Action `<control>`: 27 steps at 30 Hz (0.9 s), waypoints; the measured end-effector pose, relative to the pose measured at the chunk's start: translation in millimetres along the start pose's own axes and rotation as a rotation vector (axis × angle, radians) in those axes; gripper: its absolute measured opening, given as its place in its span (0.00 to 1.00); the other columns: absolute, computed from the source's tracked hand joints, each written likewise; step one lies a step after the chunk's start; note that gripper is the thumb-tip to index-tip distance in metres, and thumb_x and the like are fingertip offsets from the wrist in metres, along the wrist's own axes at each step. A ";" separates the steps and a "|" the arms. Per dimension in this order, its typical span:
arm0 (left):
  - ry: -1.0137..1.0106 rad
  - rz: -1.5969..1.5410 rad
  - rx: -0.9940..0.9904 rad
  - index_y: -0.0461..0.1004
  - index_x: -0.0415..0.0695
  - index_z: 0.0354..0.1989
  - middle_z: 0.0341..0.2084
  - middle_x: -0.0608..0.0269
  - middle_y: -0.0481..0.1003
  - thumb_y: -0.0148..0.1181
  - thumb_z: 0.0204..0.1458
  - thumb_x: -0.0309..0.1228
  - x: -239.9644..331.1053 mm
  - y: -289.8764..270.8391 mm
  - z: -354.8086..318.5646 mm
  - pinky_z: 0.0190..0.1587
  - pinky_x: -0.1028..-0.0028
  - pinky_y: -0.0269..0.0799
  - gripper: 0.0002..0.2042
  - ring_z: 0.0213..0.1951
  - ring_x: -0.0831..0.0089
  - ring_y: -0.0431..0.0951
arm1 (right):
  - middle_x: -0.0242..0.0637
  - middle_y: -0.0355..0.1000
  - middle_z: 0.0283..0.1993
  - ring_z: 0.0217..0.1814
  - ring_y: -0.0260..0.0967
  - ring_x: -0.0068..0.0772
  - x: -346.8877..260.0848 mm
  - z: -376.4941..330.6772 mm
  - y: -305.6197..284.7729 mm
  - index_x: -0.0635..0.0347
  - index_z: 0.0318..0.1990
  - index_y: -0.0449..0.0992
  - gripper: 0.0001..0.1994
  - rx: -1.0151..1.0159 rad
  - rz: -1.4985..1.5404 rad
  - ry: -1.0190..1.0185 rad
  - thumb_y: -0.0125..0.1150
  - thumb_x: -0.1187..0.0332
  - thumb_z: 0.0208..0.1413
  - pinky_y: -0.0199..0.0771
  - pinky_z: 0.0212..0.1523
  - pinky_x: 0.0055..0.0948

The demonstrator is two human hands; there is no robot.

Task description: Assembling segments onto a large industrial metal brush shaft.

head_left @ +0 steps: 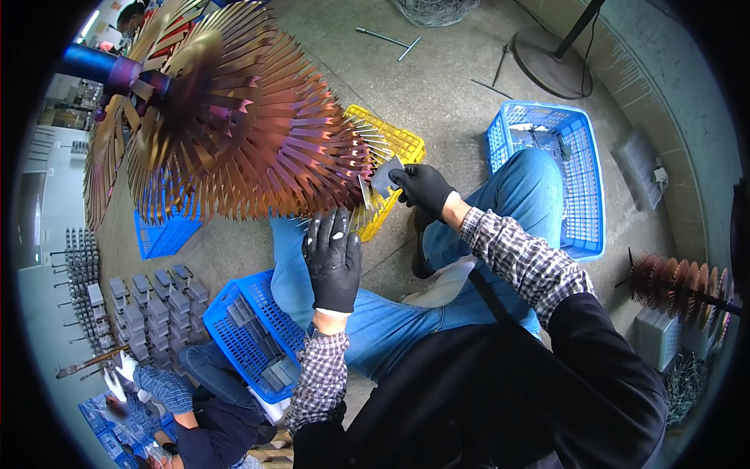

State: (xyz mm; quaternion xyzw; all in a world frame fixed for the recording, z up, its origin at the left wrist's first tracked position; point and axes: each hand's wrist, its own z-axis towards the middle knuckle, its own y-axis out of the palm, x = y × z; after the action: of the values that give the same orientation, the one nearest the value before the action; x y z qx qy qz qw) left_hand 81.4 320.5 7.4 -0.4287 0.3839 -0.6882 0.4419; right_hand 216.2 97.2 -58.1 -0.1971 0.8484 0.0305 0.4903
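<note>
A large rack of fanned metal prongs (273, 141), brown with a purple sheen, fills the upper left on a thick bar (86, 64). My right hand (424, 190), in a black glove, pinches a small flat grey plate (386, 178) between thumb and fingers at the rack's right-hand tip. A thin pale piece stands beside the plate among the prong ends; whether the two touch, I cannot tell. My left hand (333, 262), gloved in black with pale marks on the fingers, lies stretched out flat, fingertips at the rack's lower edge. No object shows in it.
A yellow crate (410, 146) stands behind the plate. Blue crates stand at right (598, 180), lower left (223, 301) with grey pieces, and below the rack (168, 238). T-shaped rods (391, 41) and a round-based stand (539, 59) are farther off. A co-worker (207, 414) sits at lower left.
</note>
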 end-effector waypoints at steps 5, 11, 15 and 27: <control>0.012 0.034 -0.033 0.70 0.44 0.71 0.66 0.52 0.72 0.57 0.66 0.30 -3.1 6.1 8.0 0.70 0.55 0.61 0.24 0.66 0.50 0.70 | 0.36 0.79 0.27 0.25 0.75 0.29 0.0 2.8 9.5 0.62 0.41 0.83 0.20 0.025 -0.202 -0.122 0.57 0.52 0.70 0.76 0.31 0.30; -0.003 0.066 -0.071 0.68 0.44 0.72 0.67 0.52 0.71 0.57 0.65 0.31 -7.6 12.5 13.3 0.70 0.54 0.61 0.26 0.64 0.49 0.71 | 0.39 0.80 0.29 0.30 0.78 0.39 1.1 7.7 21.8 0.61 0.41 0.83 0.19 0.029 -0.320 -0.203 0.53 0.55 0.69 0.77 0.36 0.35; -0.008 0.106 -0.093 0.67 0.44 0.73 0.68 0.52 0.71 0.57 0.64 0.31 -8.8 12.5 15.2 0.70 0.54 0.62 0.27 0.63 0.49 0.71 | 0.42 0.81 0.31 0.34 0.79 0.47 -7.6 2.8 25.1 0.61 0.40 0.83 0.18 0.006 -0.326 -0.181 0.50 0.57 0.69 0.78 0.39 0.40; -0.047 0.334 -0.141 0.66 0.44 0.72 0.66 0.53 0.72 0.55 0.62 0.32 2.2 22.0 25.1 0.61 0.55 0.69 0.28 0.57 0.53 0.75 | 0.44 0.80 0.31 0.32 0.76 0.49 -21.4 -15.7 21.8 0.61 0.39 0.82 0.18 -0.012 -0.256 -0.151 0.52 0.56 0.69 0.76 0.38 0.42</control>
State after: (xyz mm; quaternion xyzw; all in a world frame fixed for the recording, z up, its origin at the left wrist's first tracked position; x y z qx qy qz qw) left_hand 110.4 307.8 -3.5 -0.4051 0.4865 -0.5664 0.5277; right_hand 204.9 119.9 -35.0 -0.3035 0.7771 -0.0125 0.5512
